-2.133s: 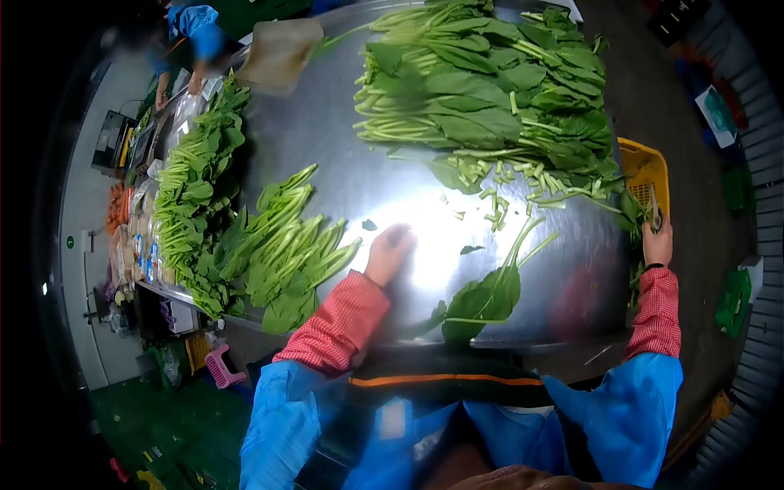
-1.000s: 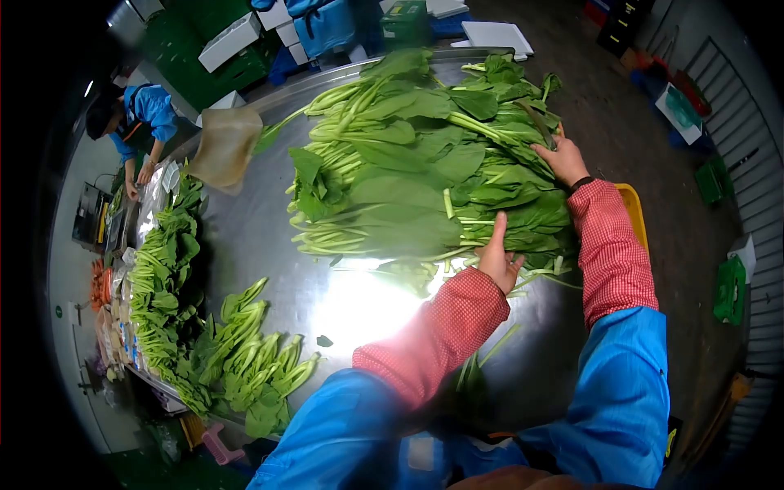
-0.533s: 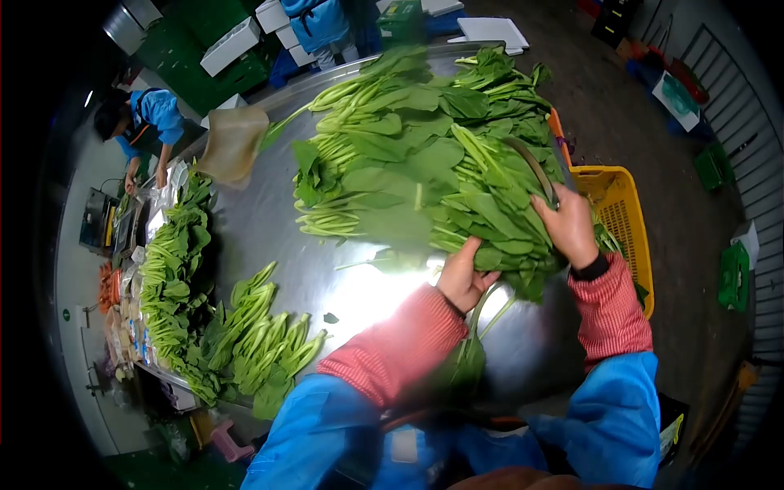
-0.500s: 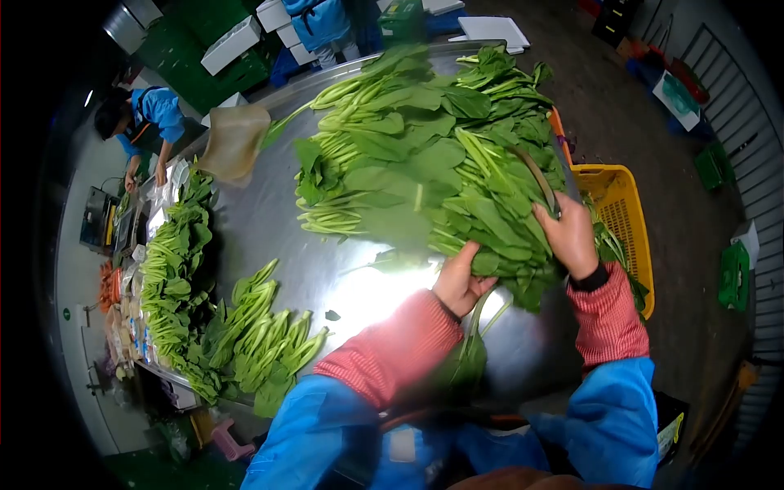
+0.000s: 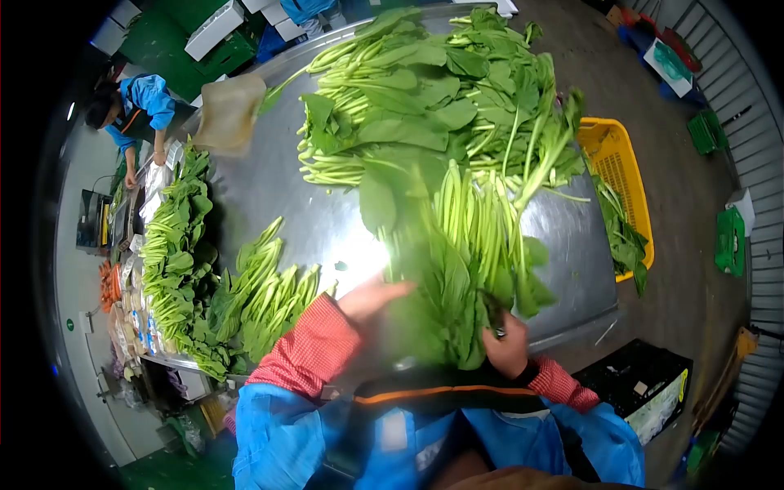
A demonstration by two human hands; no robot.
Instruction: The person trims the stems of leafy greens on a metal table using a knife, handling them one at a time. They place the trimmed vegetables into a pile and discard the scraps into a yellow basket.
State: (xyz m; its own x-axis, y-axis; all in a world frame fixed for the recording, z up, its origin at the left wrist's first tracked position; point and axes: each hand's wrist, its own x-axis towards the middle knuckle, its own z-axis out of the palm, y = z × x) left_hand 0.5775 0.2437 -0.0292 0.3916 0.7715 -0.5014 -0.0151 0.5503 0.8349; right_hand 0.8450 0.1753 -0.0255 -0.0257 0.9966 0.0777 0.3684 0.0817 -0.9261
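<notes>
A bunch of leafy greens (image 5: 482,237) lies right in front of me on the metal table, pale stems pointing away and leaves towards my body. Some of its leaves are smeared by motion. At its left edge is my left hand (image 5: 371,298), slightly blurred, a finger stretched towards the leaves and nothing visible gripped. My right hand (image 5: 506,349) is closed at the near right of the bunch around a curved knife (image 5: 493,313); leaves hide most of its blade. Beyond the bunch, a large heap of the same greens (image 5: 425,98) covers the table's far side.
The metal table (image 5: 261,175) carries a small pile (image 5: 273,290) and a long row of greens (image 5: 175,261) on the left. A yellow crate (image 5: 625,163) with greens stands at the right, a black crate (image 5: 633,380) near right. A co-worker (image 5: 135,114) works at far left.
Both hands have drawn back towards my body, the left also moving leftwards away from the greens. Greens now lie nearer me with stems pointing away. The knife has come down with my right hand.
</notes>
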